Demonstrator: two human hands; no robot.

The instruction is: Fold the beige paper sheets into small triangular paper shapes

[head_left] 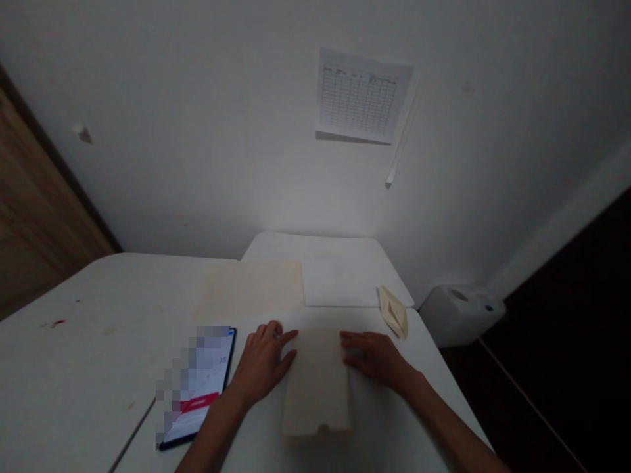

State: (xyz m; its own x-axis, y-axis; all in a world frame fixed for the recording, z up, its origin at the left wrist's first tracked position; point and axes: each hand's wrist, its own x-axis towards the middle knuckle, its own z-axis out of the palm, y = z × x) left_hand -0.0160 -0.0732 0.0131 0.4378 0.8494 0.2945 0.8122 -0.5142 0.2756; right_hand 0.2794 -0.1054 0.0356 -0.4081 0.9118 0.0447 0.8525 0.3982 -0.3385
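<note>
A folded cream paper [317,387] lies flat on the white table [73,355], between my two hands. My left hand [263,364] rests beside its upper left edge, and the fingertips seem to touch the paper. My right hand [374,358] lies at its right edge, fingers spread and pointing left. Neither hand grips anything. Beyond them lies a flat cream sheet [249,289]. A small folded paper piece [393,312] sits near the far right edge of the table.
A phone or tablet [197,387] with a partly blurred screen lies left of my left hand. A printed chart [359,95] is fixed to the white wall. A white plastic container [461,315] stands beyond the right table edge, above a dark floor.
</note>
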